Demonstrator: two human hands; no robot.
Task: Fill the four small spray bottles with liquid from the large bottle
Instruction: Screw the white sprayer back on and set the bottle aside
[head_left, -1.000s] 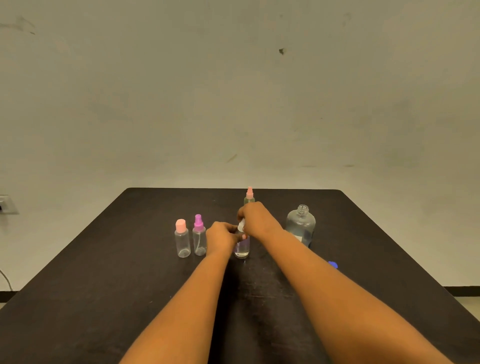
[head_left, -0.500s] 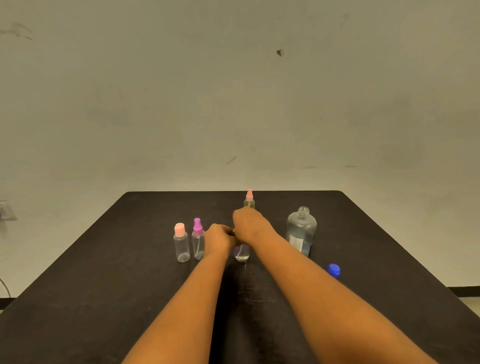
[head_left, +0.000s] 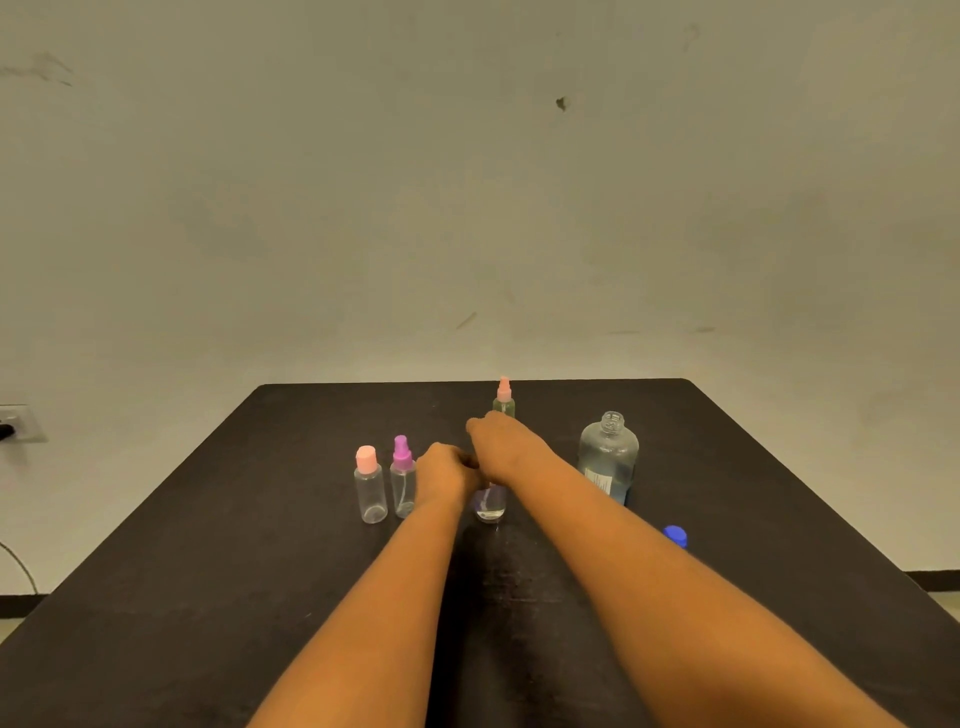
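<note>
A small clear spray bottle stands at the table's middle with liquid in it. My left hand grips its body from the left. My right hand is closed over its top, hiding the cap. Left of them stand a small bottle with a pink cap and one with a purple sprayer. Behind my right hand a greenish bottle with a pink sprayer shows its top. The large clear bottle stands uncapped at the right, partly filled.
A blue cap lies on the black table beside my right forearm. A wall socket sits low on the left wall, with a cable below it.
My right hand has lowered onto the top of the middle bottle, and the white part seen under its fingers is now hidden. The left hand keeps its grip.
</note>
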